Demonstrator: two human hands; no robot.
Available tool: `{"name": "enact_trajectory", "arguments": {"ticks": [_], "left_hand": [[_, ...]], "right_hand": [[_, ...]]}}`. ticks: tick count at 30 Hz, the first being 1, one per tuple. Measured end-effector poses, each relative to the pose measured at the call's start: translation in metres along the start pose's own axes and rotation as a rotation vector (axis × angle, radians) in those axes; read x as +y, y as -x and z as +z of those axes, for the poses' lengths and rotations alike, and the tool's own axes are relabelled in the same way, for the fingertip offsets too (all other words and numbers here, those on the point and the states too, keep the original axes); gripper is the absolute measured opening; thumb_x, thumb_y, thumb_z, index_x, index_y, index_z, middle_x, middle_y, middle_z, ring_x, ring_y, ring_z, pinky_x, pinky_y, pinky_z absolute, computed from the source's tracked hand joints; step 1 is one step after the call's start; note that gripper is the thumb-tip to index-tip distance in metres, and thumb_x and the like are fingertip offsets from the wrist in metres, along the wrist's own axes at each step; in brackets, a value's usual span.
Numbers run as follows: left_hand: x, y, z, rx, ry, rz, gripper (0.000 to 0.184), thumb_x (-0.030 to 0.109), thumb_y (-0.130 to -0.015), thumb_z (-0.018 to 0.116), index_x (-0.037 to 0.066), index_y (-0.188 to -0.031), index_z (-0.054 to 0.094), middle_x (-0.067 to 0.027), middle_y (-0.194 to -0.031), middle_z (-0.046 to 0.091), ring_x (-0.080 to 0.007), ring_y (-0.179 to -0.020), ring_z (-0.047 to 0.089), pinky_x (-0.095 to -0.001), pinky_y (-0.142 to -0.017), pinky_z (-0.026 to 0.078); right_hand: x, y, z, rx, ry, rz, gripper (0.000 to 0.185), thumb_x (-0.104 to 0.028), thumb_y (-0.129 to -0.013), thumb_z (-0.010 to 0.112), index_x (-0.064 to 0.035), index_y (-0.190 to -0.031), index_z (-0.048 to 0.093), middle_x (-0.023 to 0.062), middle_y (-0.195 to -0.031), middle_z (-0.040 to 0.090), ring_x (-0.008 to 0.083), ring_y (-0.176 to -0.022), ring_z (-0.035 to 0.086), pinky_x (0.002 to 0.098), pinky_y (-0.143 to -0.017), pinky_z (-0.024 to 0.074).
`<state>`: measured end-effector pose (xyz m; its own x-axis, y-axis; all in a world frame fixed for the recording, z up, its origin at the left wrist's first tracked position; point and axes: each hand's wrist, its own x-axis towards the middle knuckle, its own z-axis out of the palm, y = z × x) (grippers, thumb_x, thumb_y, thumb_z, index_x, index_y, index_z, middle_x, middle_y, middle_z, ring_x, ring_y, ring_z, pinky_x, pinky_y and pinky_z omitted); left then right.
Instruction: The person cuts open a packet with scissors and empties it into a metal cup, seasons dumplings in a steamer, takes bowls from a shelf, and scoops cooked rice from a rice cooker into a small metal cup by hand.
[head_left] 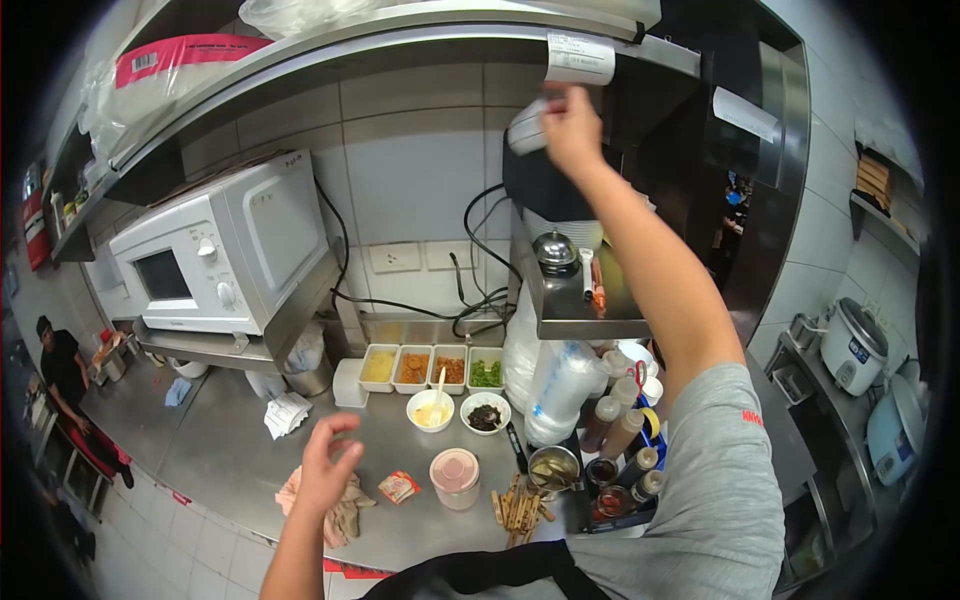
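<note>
My right hand is raised at the upper middle, its fingers pinched together on a curled white paper slip. Just above it a printed receipt hangs from the metal shelf edge. Low on the left, my left hand hovers over the steel counter with its fingers apart and nothing in them. A crumpled cloth lies beneath and beside it. To its right are a small red and white packet and a lidded round container.
A white microwave stands on a raised shelf at left. Food trays line the wall behind two bowls. Sauce bottles crowd the right, below a metal shelf with a bell. Another person stands at far left.
</note>
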<state>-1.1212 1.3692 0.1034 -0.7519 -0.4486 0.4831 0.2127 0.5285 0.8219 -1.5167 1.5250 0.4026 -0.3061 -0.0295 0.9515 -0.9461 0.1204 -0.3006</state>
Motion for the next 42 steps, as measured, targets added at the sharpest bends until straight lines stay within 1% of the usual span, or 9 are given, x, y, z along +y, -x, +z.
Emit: {"name": "enact_trajectory", "arguments": {"ticks": [5, 8, 12, 17, 19, 23, 27, 36, 42], "left_hand": [[0.062, -0.064, 0.026, -0.339, 0.765, -0.014, 0.094, 0.060, -0.076, 0.063, 0.012, -0.145, 0.019, -0.0166, -0.138, 0.041, -0.0295, -0.125, 0.042, -0.0407, -0.095, 0.043], [0.079, -0.079, 0.043, -0.372, 1.118, 0.031, 0.095, 0.060, -0.076, 0.064, 0.020, -0.146, 0.014, -0.0161, -0.140, 0.038, -0.0294, -0.128, 0.040, -0.0445, -0.102, 0.038], [0.104, -0.078, 0.040, -0.187, 1.140, 0.226, 0.067, 0.042, -0.090, 0.053, 0.009, -0.142, 0.027, -0.0154, -0.141, 0.038, -0.0287, -0.127, 0.042, -0.0445, -0.101, 0.039], [0.091, -0.075, 0.027, 0.036, 0.954, 0.276, 0.039, 0.025, -0.098, 0.044, 0.005, -0.131, 0.041, -0.0147, -0.129, 0.051, -0.0262, -0.121, 0.048, -0.0398, -0.098, 0.042], [0.099, -0.065, 0.023, 0.131, 0.902, 0.294, 0.036, 0.025, -0.098, 0.044, 0.005, -0.128, 0.043, -0.0122, -0.121, 0.056, -0.0262, -0.117, 0.050, -0.0397, -0.095, 0.044], [0.089, -0.039, 0.013, 0.238, 0.874, 0.271, 0.035, 0.023, -0.097, 0.047, 0.004, -0.126, 0.044, -0.0101, -0.120, 0.056, -0.0242, -0.112, 0.054, -0.0385, -0.091, 0.046], [0.066, -0.008, 0.001, 0.316, 0.827, 0.184, 0.034, 0.019, -0.096, 0.048, 0.003, -0.125, 0.044, -0.0093, -0.121, 0.056, -0.0217, -0.108, 0.056, -0.0373, -0.087, 0.047], [0.041, 0.024, -0.016, 0.442, 0.795, 0.105, 0.030, 0.019, -0.095, 0.050, 0.002, -0.121, 0.048, -0.0097, -0.115, 0.059, -0.0194, -0.100, 0.059, -0.0333, -0.080, 0.050], [0.026, 0.038, -0.022, 0.480, 0.761, 0.046, 0.036, 0.010, -0.092, 0.052, 0.002, -0.126, 0.044, -0.0089, -0.119, 0.057, -0.0194, -0.103, 0.058, -0.0336, -0.085, 0.048]], "right_hand": [[-0.105, 0.102, -0.013, -0.665, -0.395, -0.702, 0.036, 0.008, -0.065, 0.059, -0.0089, -0.095, 0.065, 0.0079, -0.100, 0.062, 0.0262, -0.092, 0.061, 0.0333, -0.078, 0.0516], [-0.150, 0.152, -0.046, -0.868, -0.514, -0.864, 0.036, 0.008, -0.064, 0.061, -0.0072, -0.097, 0.063, 0.0066, -0.103, 0.060, 0.0256, -0.092, 0.060, 0.0346, -0.074, 0.0522], [-0.167, 0.161, -0.069, -0.962, -0.480, -0.838, 0.034, 0.007, -0.065, 0.061, -0.0051, -0.097, 0.061, 0.0076, -0.102, 0.059, 0.0265, -0.092, 0.060, 0.0353, -0.072, 0.0520], [-0.146, 0.130, -0.051, -0.798, -0.278, -0.987, 0.033, 0.006, -0.066, 0.059, -0.0100, -0.095, 0.062, 0.0060, -0.099, 0.058, 0.0257, -0.088, 0.060, 0.0349, -0.073, 0.0523], [-0.122, 0.079, -0.030, -0.484, -0.108, -1.039, 0.033, 0.009, -0.063, 0.057, -0.0108, -0.088, 0.065, 0.0058, -0.089, 0.062, 0.0256, -0.087, 0.060, 0.0341, -0.073, 0.0529], [-0.092, -0.017, -0.014, -0.056, -0.432, -0.161, 0.025, 0.005, -0.079, 0.056, -0.0024, -0.100, 0.068, 0.0041, -0.094, 0.066, 0.0103, -0.083, 0.060, 0.0240, -0.076, 0.0480], [-0.072, -0.029, -0.013, -0.044, -0.379, 0.186, 0.030, 0.006, -0.075, 0.060, 0.0016, -0.103, 0.067, 0.0070, -0.093, 0.064, 0.0126, -0.083, 0.058, 0.0232, -0.074, 0.0458], [-0.077, -0.027, -0.005, 0.107, -0.427, 0.153, 0.034, 0.000, -0.074, 0.063, 0.0031, -0.108, 0.064, 0.0096, -0.097, 0.064, 0.0144, -0.084, 0.059, 0.0244, -0.077, 0.0463], [-0.061, -0.026, -0.035, 0.424, 0.120, -0.365, 0.019, -0.017, -0.077, 0.065, -0.0104, -0.094, 0.067, 0.0093, -0.090, 0.060, 0.0225, -0.074, 0.061, 0.0349, -0.072, 0.0483]]}}
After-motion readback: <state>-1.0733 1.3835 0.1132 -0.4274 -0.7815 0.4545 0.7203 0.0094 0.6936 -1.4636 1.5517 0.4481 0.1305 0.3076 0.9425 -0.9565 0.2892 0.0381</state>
